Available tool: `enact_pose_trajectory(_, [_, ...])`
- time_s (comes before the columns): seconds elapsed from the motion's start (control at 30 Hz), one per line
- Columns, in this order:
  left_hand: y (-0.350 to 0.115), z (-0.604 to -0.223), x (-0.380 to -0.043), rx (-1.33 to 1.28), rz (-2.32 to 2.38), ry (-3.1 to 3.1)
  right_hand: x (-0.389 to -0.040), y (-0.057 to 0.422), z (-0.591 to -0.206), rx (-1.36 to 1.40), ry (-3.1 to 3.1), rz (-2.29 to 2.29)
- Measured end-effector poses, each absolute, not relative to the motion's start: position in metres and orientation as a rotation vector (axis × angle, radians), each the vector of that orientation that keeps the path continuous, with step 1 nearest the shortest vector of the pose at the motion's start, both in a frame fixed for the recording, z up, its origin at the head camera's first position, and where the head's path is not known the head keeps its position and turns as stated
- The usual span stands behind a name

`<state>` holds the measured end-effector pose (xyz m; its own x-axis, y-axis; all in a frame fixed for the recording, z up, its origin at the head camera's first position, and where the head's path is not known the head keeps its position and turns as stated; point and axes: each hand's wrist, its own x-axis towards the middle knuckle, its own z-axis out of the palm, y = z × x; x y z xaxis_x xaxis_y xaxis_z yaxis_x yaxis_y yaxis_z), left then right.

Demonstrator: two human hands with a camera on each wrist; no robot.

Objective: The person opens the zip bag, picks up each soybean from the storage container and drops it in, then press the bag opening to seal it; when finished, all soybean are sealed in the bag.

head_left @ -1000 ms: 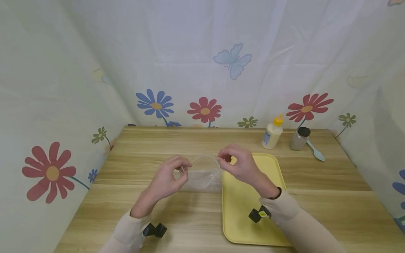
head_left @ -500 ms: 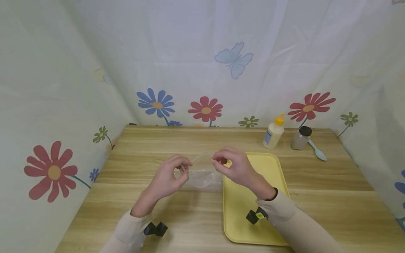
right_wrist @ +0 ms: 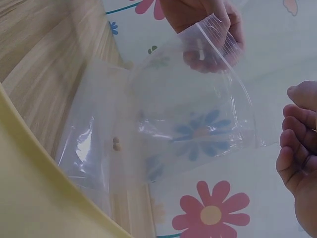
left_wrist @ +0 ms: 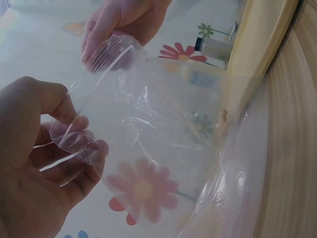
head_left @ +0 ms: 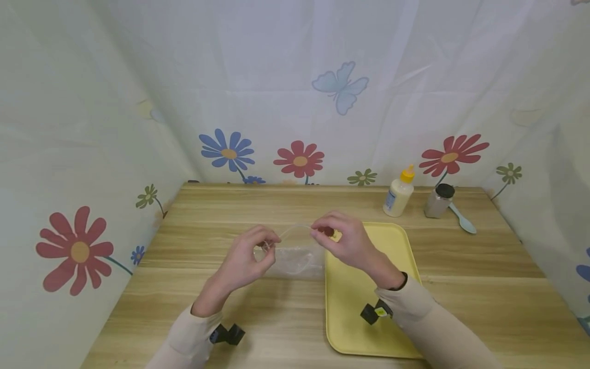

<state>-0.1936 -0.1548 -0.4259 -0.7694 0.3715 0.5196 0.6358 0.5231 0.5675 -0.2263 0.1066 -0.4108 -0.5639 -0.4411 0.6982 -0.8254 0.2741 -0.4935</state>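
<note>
A clear zip-top bag (left_wrist: 148, 104) hangs upright between my hands, its zip strip along the top. My left hand (head_left: 244, 259) pinches one top corner between thumb and fingers, as the left wrist view shows. At the opposite top corner is my right hand (head_left: 348, 241), thumb and index finger brought together at the bag's edge. In the right wrist view the right hand's fingers (right_wrist: 299, 134) are curled beside that corner, and the film there is hard to see. Two small brown round spots (right_wrist: 117, 144) show by the bag's lower part; whether they are inside cannot be told.
A yellow tray (head_left: 355, 338) lies on the wooden table under the right forearm. Toward the back right stand a yellow-capped bottle (head_left: 398, 196) and a black-lidded jar (head_left: 438, 202), with a pale blue spoon (head_left: 463, 221) beside it. A flower-printed curtain (head_left: 258, 77) encloses the table.
My right hand has shifted slightly left, toward the left hand, narrowing the loop of the bag's mouth, then back a little to the right. The left hand has stayed almost still.
</note>
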Motion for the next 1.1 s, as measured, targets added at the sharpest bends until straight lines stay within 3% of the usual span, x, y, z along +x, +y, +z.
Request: enact_pose_trajectory(1.1, [-0.155, -0.425, -0.193, -0.843, -1.104, -2.436, -0.271, 0.134, -0.444, 0.887, -2.364, 1.150])
